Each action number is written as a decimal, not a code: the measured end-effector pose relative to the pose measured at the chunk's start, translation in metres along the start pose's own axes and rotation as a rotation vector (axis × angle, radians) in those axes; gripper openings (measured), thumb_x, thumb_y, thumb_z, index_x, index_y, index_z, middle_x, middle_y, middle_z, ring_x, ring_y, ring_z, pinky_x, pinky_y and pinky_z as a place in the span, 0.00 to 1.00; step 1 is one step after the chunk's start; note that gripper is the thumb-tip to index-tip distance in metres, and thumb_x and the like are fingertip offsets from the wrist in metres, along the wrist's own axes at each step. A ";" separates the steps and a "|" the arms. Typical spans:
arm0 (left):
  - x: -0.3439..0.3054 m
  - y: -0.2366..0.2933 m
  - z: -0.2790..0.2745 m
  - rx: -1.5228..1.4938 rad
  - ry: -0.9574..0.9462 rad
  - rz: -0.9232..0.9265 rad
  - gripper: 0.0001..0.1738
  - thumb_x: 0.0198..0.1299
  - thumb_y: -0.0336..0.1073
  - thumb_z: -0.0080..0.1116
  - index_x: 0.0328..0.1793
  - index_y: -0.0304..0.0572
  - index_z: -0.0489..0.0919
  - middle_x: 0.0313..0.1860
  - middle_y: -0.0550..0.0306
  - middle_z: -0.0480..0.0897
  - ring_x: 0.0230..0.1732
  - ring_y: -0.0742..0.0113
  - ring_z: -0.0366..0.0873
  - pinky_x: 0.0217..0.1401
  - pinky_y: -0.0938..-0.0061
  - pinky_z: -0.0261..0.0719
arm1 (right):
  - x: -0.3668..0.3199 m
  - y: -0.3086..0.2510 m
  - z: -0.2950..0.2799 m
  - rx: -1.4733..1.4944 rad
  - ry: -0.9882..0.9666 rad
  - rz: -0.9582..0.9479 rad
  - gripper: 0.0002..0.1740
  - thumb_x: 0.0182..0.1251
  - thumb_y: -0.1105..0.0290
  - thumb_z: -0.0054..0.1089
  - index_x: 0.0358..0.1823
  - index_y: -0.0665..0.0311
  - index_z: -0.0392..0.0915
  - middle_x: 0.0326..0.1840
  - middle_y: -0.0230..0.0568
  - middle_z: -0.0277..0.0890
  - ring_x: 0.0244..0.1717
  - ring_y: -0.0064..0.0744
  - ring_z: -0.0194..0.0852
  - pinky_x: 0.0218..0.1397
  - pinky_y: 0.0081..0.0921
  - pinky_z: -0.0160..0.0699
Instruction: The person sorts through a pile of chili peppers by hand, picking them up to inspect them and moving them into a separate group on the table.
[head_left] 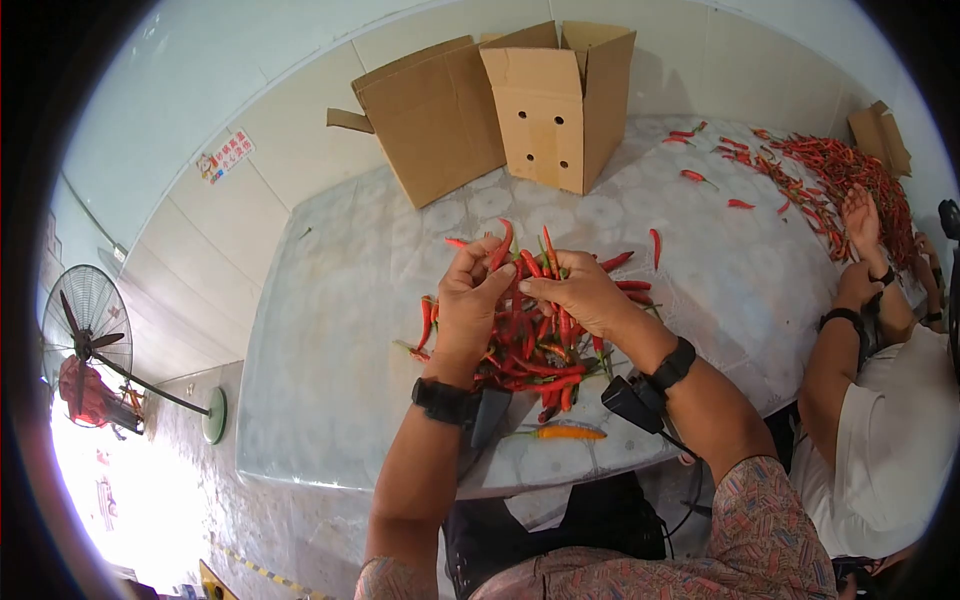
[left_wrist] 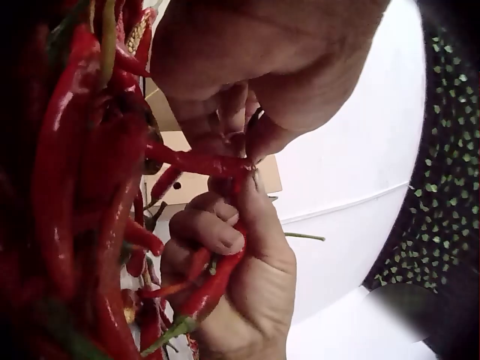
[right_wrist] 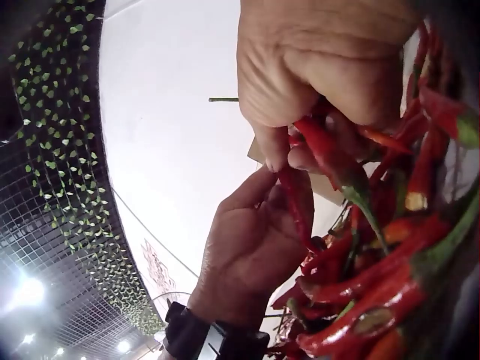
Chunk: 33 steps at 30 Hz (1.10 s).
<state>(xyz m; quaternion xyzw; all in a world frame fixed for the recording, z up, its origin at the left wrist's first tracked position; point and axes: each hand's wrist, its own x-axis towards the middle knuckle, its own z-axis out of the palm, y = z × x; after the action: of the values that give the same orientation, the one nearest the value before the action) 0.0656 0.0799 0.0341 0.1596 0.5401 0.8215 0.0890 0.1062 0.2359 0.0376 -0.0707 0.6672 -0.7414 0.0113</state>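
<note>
Can't see all peppers [head_left: 545,372] behind the hands [head_left: 468,308] [head_left: 592,298] — nor the cut-off person [head_left: 895,440] whole — nor read the right wrist view's sign [right_wrist: 156,264].

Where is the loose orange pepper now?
In the head view, right of centre: the orange pepper lies near the table edge, left of the right forearm, just below the red pepper pile.

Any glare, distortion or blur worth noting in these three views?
Head: fisheye distortion, black corners, washed-out glare below the fan; left wrist: nearest red peppers soft and dark toward the left edge; right wrist: ceiling lamp glaring at lower left, shiny highlights on the closest peppers.
</note>
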 end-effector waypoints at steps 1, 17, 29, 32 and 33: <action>-0.001 0.001 0.001 0.066 0.011 0.005 0.16 0.57 0.23 0.55 0.52 0.35 0.72 0.38 0.61 0.79 0.36 0.79 0.75 0.38 0.84 0.74 | 0.000 0.001 0.000 0.001 -0.001 0.002 0.11 0.57 0.67 0.64 0.34 0.67 0.76 0.23 0.31 0.73 0.19 0.18 0.67 0.21 0.16 0.65; -0.005 0.005 -0.003 0.656 -0.160 0.025 0.16 0.53 0.28 0.60 0.50 0.37 0.76 0.35 0.56 0.81 0.37 0.73 0.77 0.40 0.79 0.76 | 0.019 0.011 -0.033 0.495 0.332 -0.016 0.08 0.62 0.65 0.58 0.34 0.62 0.73 0.22 0.28 0.66 0.19 0.19 0.62 0.21 0.17 0.63; -0.011 0.003 -0.006 1.030 -0.492 0.016 0.09 0.51 0.24 0.56 0.40 0.34 0.78 0.34 0.56 0.81 0.36 0.70 0.78 0.42 0.78 0.75 | 0.027 0.031 -0.076 0.864 0.379 -0.002 0.08 0.63 0.63 0.51 0.31 0.59 0.69 0.24 0.40 0.71 0.20 0.26 0.65 0.16 0.18 0.59; -0.008 0.002 -0.007 1.015 -0.496 0.000 0.08 0.52 0.24 0.55 0.39 0.34 0.78 0.32 0.58 0.81 0.34 0.73 0.77 0.40 0.78 0.75 | 0.020 0.026 -0.078 0.891 0.411 0.038 0.09 0.63 0.62 0.49 0.33 0.59 0.67 0.27 0.44 0.74 0.20 0.28 0.67 0.13 0.19 0.56; -0.008 0.002 -0.007 1.011 -0.497 -0.001 0.08 0.52 0.24 0.55 0.39 0.34 0.78 0.32 0.58 0.81 0.34 0.73 0.77 0.40 0.78 0.75 | 0.017 0.022 -0.078 0.944 0.484 0.072 0.09 0.63 0.63 0.49 0.34 0.60 0.67 0.28 0.45 0.74 0.20 0.30 0.68 0.13 0.20 0.56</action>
<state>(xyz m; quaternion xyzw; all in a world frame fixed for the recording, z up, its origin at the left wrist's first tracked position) 0.0704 0.0707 0.0320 0.3711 0.8294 0.3981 0.1264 0.0781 0.3085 0.0094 0.1383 0.2466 -0.9553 -0.0869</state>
